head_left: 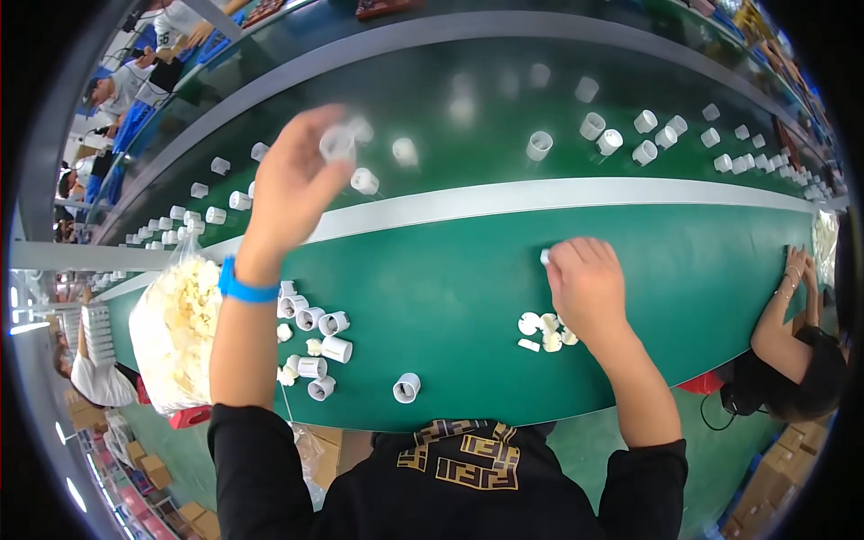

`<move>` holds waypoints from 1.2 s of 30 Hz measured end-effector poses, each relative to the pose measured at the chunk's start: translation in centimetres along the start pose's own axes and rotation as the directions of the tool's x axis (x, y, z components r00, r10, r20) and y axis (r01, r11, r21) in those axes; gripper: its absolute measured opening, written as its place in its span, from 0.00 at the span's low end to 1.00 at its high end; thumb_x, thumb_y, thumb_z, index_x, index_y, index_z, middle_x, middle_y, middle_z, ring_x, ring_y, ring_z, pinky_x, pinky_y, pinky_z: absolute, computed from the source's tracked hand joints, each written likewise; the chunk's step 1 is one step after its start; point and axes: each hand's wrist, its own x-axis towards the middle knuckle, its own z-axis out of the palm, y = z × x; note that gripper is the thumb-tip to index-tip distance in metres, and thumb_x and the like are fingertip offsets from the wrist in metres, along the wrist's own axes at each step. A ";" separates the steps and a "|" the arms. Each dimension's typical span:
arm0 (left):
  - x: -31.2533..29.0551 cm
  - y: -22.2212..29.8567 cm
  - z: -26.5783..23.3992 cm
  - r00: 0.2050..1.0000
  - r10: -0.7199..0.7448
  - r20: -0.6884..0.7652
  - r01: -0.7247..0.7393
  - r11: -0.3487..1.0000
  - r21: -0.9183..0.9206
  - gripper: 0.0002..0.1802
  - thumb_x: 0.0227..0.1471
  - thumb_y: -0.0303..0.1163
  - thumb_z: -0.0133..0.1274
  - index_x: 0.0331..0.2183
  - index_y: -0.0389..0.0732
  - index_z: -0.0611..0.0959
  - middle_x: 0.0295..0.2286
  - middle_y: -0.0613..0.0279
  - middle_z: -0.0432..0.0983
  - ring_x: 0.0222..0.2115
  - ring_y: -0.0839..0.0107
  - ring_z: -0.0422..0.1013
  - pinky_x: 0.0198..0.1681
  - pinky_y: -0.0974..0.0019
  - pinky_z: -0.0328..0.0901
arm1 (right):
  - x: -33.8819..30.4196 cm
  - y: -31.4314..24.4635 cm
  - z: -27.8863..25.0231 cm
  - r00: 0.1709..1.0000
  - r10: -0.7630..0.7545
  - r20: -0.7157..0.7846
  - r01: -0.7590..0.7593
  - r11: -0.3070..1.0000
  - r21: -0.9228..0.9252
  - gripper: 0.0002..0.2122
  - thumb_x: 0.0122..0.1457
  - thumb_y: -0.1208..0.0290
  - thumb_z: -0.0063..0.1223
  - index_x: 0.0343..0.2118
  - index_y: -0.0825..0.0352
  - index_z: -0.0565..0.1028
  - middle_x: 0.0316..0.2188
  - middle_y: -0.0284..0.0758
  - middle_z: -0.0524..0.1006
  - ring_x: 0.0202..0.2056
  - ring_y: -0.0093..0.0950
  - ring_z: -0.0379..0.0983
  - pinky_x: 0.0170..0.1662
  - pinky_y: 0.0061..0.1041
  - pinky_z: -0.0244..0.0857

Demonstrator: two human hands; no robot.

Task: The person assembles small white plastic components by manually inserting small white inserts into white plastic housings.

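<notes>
Left hand (pixel 292 175) is up in the upper left of the frame, fingers pinched on a small white plastic ring (pixel 337 144) above the green bench (pixel 450 288). Right hand (pixel 585 283) sits curled right of centre on a tiny white piece (pixel 544 256). More small white parts (pixel 544 331) lie just below it, with a bag of white bits (pixel 180 324) at left.

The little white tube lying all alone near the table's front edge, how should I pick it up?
Pinch the white tube across its round outer wall, coming straight down from above. It lies on its side on the green table, open end showing, with free space around it, so fingers fit on both sides of the curved wall.
</notes>
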 end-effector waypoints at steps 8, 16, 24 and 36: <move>-12.5 2.9 2.6 0.987 -0.153 -0.043 0.130 0.932 -0.339 0.27 0.55 0.21 0.64 0.56 0.32 0.75 0.51 0.55 0.77 0.50 0.68 0.74 0.56 0.63 0.70 | 0.2 -1.0 -1.0 0.953 -0.302 -0.032 0.288 0.933 -0.217 0.07 0.55 0.76 0.60 0.37 0.69 0.81 0.46 0.44 0.81 0.49 0.44 0.78 0.56 0.42 0.69; -14.9 2.0 7.6 0.999 -0.015 -0.029 0.005 0.943 -0.333 0.27 0.51 0.15 0.63 0.53 0.34 0.77 0.51 0.54 0.70 0.50 0.62 0.75 0.54 0.60 0.71 | -0.5 -0.3 -1.8 0.948 -0.313 0.059 0.318 0.941 -0.113 0.12 0.52 0.79 0.63 0.41 0.69 0.81 0.43 0.46 0.82 0.46 0.43 0.79 0.55 0.41 0.70; -15.6 3.8 9.3 0.995 0.063 0.071 -0.030 0.917 -0.399 0.24 0.57 0.24 0.62 0.54 0.35 0.75 0.50 0.56 0.73 0.48 0.68 0.73 0.52 0.64 0.71 | -0.8 -9.3 -5.7 0.869 -0.429 -0.248 0.495 0.726 0.478 0.17 0.49 0.80 0.68 0.45 0.68 0.81 0.43 0.41 0.82 0.47 0.43 0.80 0.50 0.38 0.74; -16.1 2.5 9.4 0.894 0.035 0.446 0.391 0.424 -0.817 0.20 0.67 0.40 0.53 0.51 0.34 0.73 0.40 0.60 0.78 0.39 0.73 0.75 0.45 0.68 0.71 | -1.1 -10.2 -6.0 0.779 -0.586 -0.222 0.615 0.646 0.453 0.14 0.50 0.75 0.70 0.41 0.66 0.84 0.42 0.35 0.84 0.47 0.35 0.81 0.48 0.37 0.75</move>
